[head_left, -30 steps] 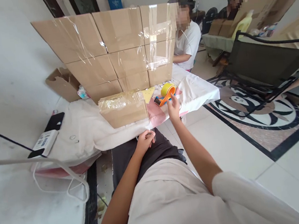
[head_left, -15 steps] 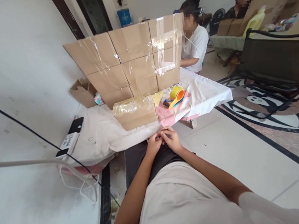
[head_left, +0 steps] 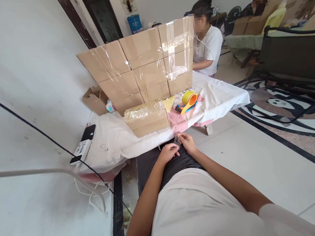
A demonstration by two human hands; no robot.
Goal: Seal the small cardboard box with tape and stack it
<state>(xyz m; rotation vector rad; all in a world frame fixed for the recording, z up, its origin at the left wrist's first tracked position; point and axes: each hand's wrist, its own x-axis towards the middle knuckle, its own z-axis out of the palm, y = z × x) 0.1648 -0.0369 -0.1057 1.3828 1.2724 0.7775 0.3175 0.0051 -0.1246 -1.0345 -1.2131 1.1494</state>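
Left hand: your left hand (head_left: 168, 153) rests curled on your lap, fingers pinching a small clear scrap (head_left: 177, 142).
Right hand: your right hand (head_left: 188, 143) pinches it too.
Ahead: taped cardboard box (head_left: 147, 117) on the table (head_left: 215, 97).

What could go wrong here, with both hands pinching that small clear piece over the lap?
The clear strip, held between left hand and right hand, looks like tape; it may fold and stick to itself or the fingers. The tape dispenser lies near the edge of the table; a tug on the loose cloth could drop it.
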